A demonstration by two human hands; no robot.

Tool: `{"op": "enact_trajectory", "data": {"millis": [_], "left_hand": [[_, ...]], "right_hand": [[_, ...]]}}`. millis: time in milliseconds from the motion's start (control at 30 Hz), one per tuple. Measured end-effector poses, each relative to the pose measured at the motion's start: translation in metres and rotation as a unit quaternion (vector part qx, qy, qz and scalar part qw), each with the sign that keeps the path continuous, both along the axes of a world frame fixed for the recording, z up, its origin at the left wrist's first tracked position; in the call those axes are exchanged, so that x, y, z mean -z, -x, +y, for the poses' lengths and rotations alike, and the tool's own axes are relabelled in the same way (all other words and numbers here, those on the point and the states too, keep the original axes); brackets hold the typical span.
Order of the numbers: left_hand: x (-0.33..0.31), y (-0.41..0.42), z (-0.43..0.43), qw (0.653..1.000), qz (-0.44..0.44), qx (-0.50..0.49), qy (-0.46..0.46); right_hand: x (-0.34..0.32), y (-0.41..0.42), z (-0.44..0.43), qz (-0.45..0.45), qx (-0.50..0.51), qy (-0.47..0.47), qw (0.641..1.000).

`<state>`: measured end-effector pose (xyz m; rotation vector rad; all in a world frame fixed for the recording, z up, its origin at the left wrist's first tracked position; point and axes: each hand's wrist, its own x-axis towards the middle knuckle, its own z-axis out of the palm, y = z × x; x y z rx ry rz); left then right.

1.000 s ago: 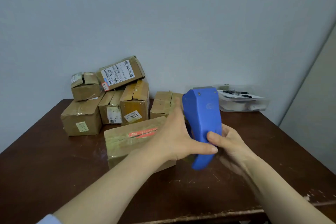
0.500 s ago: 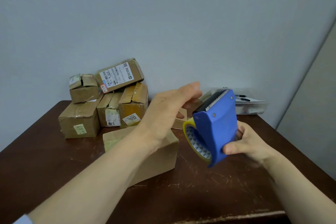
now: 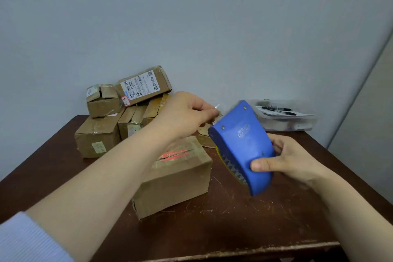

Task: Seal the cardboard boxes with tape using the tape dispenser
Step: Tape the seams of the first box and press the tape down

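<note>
Head view, seated at a dark wooden counter set against a grey-blue wall. The right hand grips the blue tape dispenser at its lower rear part, with the thumb laid across the near blue face and the other fingers curled behind the housing. The dispenser is held tilted in the air over the right half of the counter, just right of the nearest cardboard box, with its upper end pointing up and away. The tape roll shows as a yellow rim with a patterned core under the left edge of the housing. The left hand reaches across above the nearest box to the dispenser's upper end. Its fingers are pressed together in a pinch on a small shiny sliver, apparently the tape end. The nearest box lies flat on the counter with a torn red strip on its top face. A pile of cardboard boxes stands at the back left against the wall, topped by a tilted box with a white shipping label. A clear plastic container holding pens sits at the back right. A pale blue sleeve covers the left upper forearm.
</note>
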<state>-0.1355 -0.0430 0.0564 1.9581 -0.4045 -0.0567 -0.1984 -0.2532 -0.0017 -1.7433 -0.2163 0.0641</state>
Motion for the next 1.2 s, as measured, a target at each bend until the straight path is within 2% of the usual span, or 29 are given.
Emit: {"op": "enact_trajectory", "data": {"millis": [133, 267, 367, 533, 933, 1200], "left_hand": [[0.004, -0.022, 0.0, 0.999, 0.013, -0.004, -0.036], [0.005, -0.043, -0.002, 0.996, 0.083, -0.003, 0.018], [0.01, -0.06, -0.004, 0.996, 0.086, -0.02, 0.026], [0.029, -0.083, -0.014, 0.995, 0.096, -0.001, -0.033], [0.057, -0.117, 0.0, 0.992, 0.113, -0.033, -0.033], [0.064, -0.122, 0.006, 0.992, 0.091, -0.029, -0.084]], "right_hand": [[-0.012, 0.007, 0.013, 0.034, 0.024, 0.028, 0.999], [-0.014, 0.015, 0.025, 0.068, 0.054, -0.063, 0.994], [-0.016, 0.019, 0.033, 0.082, 0.09, -0.081, 0.989], [-0.012, 0.033, 0.04, 0.11, 0.152, -0.059, 0.98], [0.001, 0.028, 0.048, 0.175, 0.167, -0.062, 0.968], [-0.001, 0.022, 0.052, 0.19, 0.166, -0.055, 0.966]]}}
